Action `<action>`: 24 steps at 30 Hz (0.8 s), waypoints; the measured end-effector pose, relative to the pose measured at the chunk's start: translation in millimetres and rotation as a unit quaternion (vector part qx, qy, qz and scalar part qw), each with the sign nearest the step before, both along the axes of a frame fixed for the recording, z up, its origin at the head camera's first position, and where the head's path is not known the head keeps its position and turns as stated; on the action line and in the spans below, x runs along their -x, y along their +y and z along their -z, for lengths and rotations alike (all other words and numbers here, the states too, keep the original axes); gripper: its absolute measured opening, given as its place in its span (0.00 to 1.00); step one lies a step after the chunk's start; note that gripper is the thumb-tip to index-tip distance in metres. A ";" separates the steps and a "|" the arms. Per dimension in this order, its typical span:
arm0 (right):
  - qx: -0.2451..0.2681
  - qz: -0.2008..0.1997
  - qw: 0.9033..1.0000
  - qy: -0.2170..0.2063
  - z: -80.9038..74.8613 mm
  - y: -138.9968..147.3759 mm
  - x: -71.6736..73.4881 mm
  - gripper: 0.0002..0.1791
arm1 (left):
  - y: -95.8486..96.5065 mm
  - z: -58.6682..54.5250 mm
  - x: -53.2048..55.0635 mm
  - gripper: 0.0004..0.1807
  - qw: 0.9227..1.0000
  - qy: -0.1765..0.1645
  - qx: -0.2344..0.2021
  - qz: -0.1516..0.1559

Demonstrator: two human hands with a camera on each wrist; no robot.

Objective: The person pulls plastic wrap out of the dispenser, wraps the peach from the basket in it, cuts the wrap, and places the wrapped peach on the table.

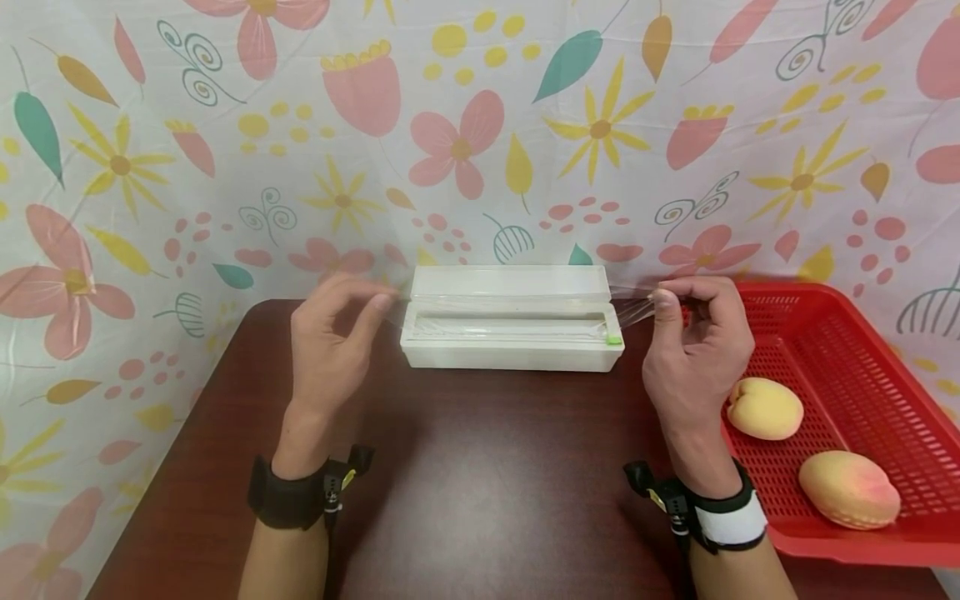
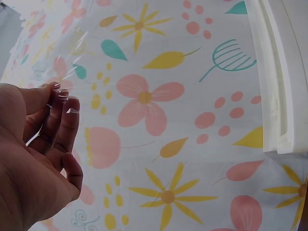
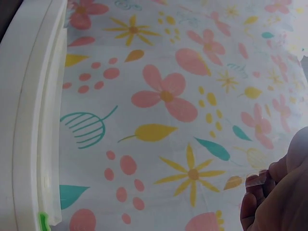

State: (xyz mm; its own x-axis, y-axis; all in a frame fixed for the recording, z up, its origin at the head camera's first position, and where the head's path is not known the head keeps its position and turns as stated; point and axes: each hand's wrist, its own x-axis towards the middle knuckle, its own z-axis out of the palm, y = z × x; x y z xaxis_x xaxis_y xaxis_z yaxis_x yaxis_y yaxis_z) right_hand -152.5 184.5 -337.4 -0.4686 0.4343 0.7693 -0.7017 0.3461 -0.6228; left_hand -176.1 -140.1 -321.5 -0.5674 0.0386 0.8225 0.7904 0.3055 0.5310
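Observation:
A white cling film dispenser box (image 1: 512,357) stands on the table with its lid (image 1: 512,282) raised at the back. Clear cling film (image 1: 637,308) stretches across the open box and out past both ends. My left hand (image 1: 330,329) pinches one side of the film between thumb and fingertips, left of the box. On the other side, my right hand (image 1: 697,342) pinches the film the same way. A small green slider (image 1: 614,340) sits at the box's front right corner. In the left wrist view, shiny film (image 2: 62,94) shows at the fingertips.
At the right, a red plastic basket (image 1: 832,325) holds two peaches, one yellow (image 1: 765,408) and one pinkish (image 1: 849,490). The dark brown table (image 1: 487,483) meets a flower-patterned cloth (image 1: 457,150) at the back. Each wrist wears a strapped camera.

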 end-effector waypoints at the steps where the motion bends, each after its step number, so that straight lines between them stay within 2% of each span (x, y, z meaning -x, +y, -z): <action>1: -0.001 0.001 1.000 0.000 -0.3 0.1 -0.4 0.12 | -0.2 0.1 0.1 0.03 1.000 0.002 -0.001 0.000; 15: 0.010 -0.003 1.000 0.013 -5.7 -1.5 -6.4 0.13 | 0.1 -8.2 -8.5 0.02 1.000 0.004 0.000 -0.003; 24: 0.012 0.001 1.000 0.019 -8.4 -2.7 -10.0 0.14 | -1.9 -8.5 -10.1 0.03 1.000 0.020 -0.010 0.003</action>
